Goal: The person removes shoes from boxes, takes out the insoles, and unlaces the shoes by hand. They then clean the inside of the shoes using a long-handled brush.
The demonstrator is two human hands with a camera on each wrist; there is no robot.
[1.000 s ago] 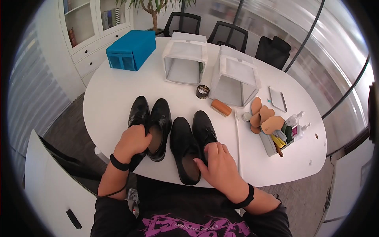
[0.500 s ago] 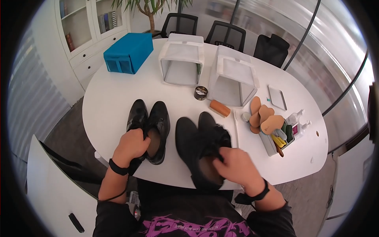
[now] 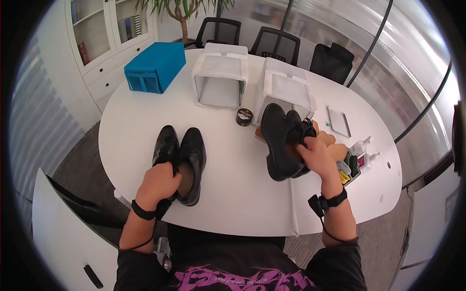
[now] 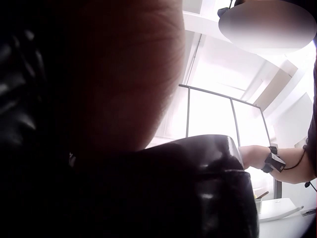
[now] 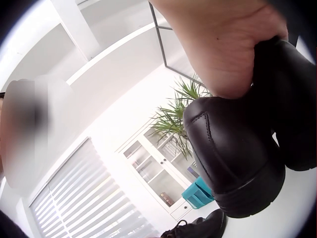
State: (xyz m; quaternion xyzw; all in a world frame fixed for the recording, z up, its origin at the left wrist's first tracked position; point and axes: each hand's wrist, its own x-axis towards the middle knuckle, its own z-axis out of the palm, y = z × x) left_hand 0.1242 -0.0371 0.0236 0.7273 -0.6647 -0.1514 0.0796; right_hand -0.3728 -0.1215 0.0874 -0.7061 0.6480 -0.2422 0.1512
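A pair of black lace-up shoes (image 3: 277,145) hangs tilted over the right half of the table, and my right hand (image 3: 318,155) grips both by their adjoining sides at the openings. In the right wrist view, the heel of one shoe (image 5: 237,148) sits under the palm. A second, glossier black pair (image 3: 192,150) stands on the table at left, toes pointing away from me. My left hand (image 3: 159,184) holds that pair where the two shoes meet, its thumb at the opening of the right one. Its other fingers are mostly hidden.
Behind the lifted shoes, a wooden brush (image 3: 260,135), tan insoles (image 3: 326,137) and an organizer are partly covered. A round tin (image 3: 244,117), two white see-through boxes (image 3: 221,77), a blue box (image 3: 155,68), a metal tray (image 3: 339,121) and pump bottles (image 3: 371,158) stand around the table.
My right hand has taken hold of the right-hand pair, lifted it off the table's front and carried it forward and right. The left hand stays on its pair.
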